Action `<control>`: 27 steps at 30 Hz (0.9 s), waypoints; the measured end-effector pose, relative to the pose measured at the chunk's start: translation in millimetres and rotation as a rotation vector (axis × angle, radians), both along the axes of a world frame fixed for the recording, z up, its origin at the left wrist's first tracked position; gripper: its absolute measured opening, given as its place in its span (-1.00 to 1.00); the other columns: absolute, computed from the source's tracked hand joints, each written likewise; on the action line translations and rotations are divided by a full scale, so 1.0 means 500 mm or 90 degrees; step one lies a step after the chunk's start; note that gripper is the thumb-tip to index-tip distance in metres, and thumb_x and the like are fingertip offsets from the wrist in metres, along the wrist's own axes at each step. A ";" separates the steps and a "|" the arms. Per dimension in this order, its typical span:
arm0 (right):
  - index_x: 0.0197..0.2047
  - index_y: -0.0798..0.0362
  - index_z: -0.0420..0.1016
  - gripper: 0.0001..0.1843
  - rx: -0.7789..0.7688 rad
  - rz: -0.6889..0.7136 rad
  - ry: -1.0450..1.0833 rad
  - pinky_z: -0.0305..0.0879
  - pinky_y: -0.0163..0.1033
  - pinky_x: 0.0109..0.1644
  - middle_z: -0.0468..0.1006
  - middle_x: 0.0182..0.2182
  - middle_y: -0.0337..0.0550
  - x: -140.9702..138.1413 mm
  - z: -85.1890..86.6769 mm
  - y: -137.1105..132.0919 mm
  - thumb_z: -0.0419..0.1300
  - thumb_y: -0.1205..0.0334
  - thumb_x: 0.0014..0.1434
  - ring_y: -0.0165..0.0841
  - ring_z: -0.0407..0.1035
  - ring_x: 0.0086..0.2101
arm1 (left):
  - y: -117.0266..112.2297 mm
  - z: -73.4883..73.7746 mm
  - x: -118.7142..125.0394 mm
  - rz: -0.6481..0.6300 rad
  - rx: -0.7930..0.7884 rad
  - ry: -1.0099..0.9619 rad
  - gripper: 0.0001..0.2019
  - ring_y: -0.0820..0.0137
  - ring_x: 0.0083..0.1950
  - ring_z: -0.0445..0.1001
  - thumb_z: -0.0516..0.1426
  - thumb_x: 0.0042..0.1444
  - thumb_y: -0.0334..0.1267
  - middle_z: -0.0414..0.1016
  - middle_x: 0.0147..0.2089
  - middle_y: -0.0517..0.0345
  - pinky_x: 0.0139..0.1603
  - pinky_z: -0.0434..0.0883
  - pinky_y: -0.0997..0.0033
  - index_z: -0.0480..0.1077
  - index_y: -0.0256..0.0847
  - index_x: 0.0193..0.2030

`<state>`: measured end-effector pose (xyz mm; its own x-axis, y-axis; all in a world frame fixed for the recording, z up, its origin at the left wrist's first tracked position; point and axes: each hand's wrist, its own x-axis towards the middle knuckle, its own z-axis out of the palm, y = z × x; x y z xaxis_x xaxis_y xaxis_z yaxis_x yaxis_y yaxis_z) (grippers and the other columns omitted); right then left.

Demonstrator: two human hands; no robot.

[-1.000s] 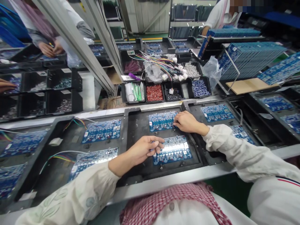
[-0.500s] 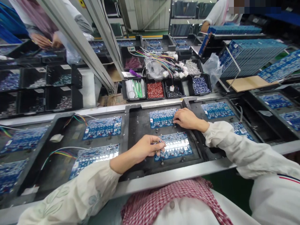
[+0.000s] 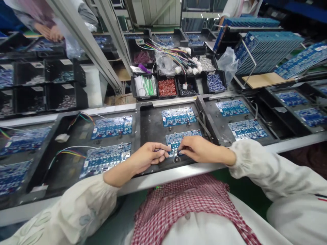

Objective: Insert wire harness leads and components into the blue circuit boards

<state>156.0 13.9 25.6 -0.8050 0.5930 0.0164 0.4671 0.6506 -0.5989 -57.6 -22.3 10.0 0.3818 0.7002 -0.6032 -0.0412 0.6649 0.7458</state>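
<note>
My right hand (image 3: 199,149) bends over the nearer blue circuit board (image 3: 176,140) in the middle black tray, its fingertips pinched at the board's front edge. Whatever lies between them is too small to make out. At the left end of the same board is my left hand (image 3: 154,154), its fingers curled and closed; a bit of blue shows by the fingertips, but I cannot name it. A second circuit board (image 3: 177,116) lies behind in that tray, with neither hand on it.
Beyond the rail, bins hold red components (image 3: 167,87), blue components (image 3: 216,82) and wire harnesses with white connectors (image 3: 195,66). Trays with boards (image 3: 111,126) line both sides. A rack of boards (image 3: 268,52) stands back right; another person's hands (image 3: 49,33) show at the upper left.
My right hand has moved from the rear board's right end toward me, onto the nearer board. My left hand has shifted slightly left. The view has tilted down a little.
</note>
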 end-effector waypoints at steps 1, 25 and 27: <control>-0.28 0.18 0.48 -0.88 -0.006 -0.003 -0.026 0.23 -0.29 -0.25 0.52 -0.38 -0.08 -0.002 -0.016 -0.001 0.13 0.39 0.11 -0.37 0.36 -0.37 | -0.005 -0.001 -0.006 0.008 0.010 0.020 -0.69 0.62 -0.55 0.23 0.28 -0.17 -0.28 0.42 -0.47 0.12 -0.62 -0.03 0.64 0.43 -0.37 -0.25; -0.28 0.14 0.47 -0.82 0.036 -0.011 0.019 0.26 -0.27 -0.22 0.50 -0.38 -0.10 0.001 -0.028 0.005 0.11 0.23 0.20 -0.35 0.37 -0.34 | 0.013 -0.013 0.037 -0.076 0.030 0.012 -0.85 0.65 -0.64 0.15 0.18 0.01 -0.29 0.34 -0.59 0.16 -0.68 -0.04 0.63 0.40 -0.38 -0.44; -0.29 0.16 0.47 -0.86 0.034 -0.042 -0.042 0.25 -0.26 -0.21 0.51 -0.38 -0.09 0.021 -0.035 0.002 0.09 0.31 0.19 -0.34 0.37 -0.34 | 0.013 -0.009 0.043 -0.053 0.023 0.021 -0.90 0.64 -0.63 0.20 0.14 0.05 -0.36 0.37 -0.55 0.13 -0.68 -0.01 0.64 0.40 -0.39 -0.35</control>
